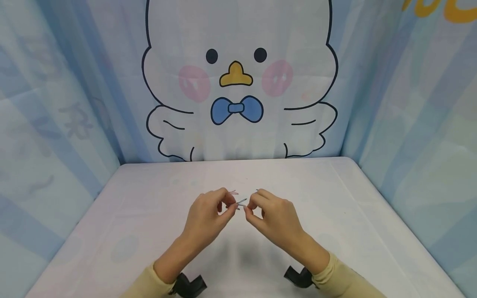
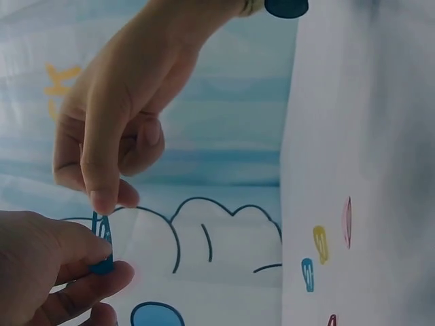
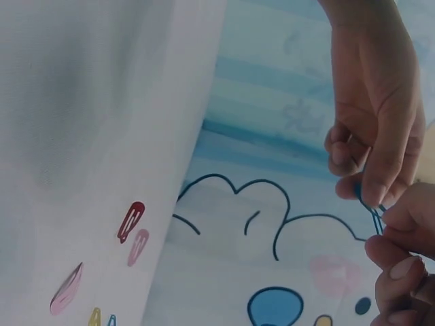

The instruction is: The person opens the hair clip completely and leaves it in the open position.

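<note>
A blue snap hair clip is held between both hands, in front of my chest. My left hand pinches one end of it between thumb and fingers; in the left wrist view that hand covers part of the wide end. The thumb and fingertips of my right hand pinch the opposite, narrow end. In the head view the clip shows as thin prongs spread apart in the gap between the hands. Fingers hide both of its ends.
On the white table lie several more clips: red, pink, another pink one seen edge-on, yellow and blue. Printed curtains stand along the back and sides.
</note>
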`<state>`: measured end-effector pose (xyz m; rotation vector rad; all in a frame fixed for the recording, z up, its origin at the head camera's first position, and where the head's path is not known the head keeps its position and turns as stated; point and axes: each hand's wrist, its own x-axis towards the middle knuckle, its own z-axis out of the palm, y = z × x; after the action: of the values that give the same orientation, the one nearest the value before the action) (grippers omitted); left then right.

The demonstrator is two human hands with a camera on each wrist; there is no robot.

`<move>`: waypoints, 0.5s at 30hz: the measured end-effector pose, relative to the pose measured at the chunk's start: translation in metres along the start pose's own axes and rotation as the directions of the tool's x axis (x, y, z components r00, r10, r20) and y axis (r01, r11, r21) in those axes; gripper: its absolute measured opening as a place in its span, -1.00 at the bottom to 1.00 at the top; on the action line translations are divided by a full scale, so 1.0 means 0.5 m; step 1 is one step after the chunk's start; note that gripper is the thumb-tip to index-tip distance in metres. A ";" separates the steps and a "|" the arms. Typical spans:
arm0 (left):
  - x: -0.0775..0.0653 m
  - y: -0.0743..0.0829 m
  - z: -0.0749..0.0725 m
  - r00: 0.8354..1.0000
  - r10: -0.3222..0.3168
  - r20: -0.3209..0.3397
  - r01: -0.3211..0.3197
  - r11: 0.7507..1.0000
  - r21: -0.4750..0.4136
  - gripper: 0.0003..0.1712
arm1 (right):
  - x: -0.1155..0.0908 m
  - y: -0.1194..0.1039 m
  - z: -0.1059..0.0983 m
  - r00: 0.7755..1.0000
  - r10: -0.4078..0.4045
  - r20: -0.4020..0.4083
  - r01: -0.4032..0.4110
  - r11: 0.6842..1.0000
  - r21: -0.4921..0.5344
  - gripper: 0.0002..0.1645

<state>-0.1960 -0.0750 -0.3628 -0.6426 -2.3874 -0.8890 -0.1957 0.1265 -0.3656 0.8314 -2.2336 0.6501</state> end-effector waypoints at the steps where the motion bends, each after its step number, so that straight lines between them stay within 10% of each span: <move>1: 0.000 0.000 0.000 1.000 -0.002 0.005 0.002 1.000 0.001 -0.86 | 0.000 0.000 0.000 1.000 0.002 0.000 -0.002 1.000 0.000 -0.74; 15: -0.007 -0.022 0.014 0.996 -0.066 0.057 0.062 0.996 0.068 -0.88 | -0.009 0.024 0.008 0.993 0.085 0.078 -0.085 0.996 -0.001 -0.79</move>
<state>-0.2019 -0.0781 -0.3745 -0.5772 -2.4916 -0.8247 -0.2030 0.1338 -0.3740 0.7784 -2.3494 0.6703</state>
